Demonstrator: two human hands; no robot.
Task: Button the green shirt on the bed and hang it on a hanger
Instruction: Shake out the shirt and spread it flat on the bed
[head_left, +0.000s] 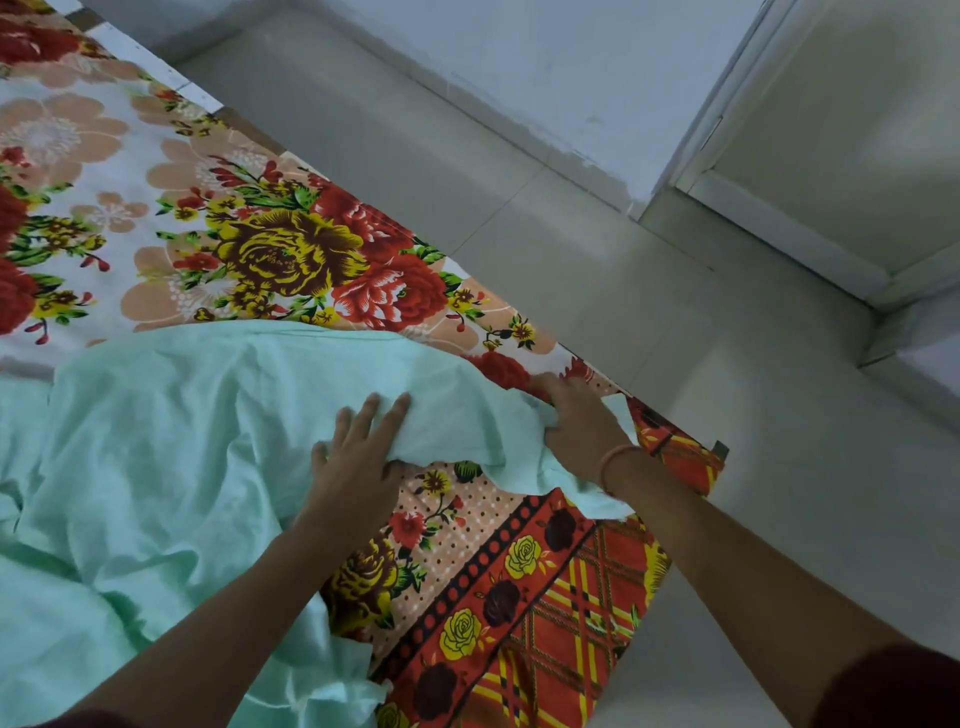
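Floral bedsheet (291, 249) (green shirt (182, 441) atop) beside seemingly tiled floor (675, 338).

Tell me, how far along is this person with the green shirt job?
Nothing looks done yet: the mint-green fabric shirt lies crumpled on the floral bedsheet, with no fastened buttons showing. In hand: the left hand and right hand grip its near edge, apparently to spread it out. Left to do: buttoning and hanging. No hanger is in view.
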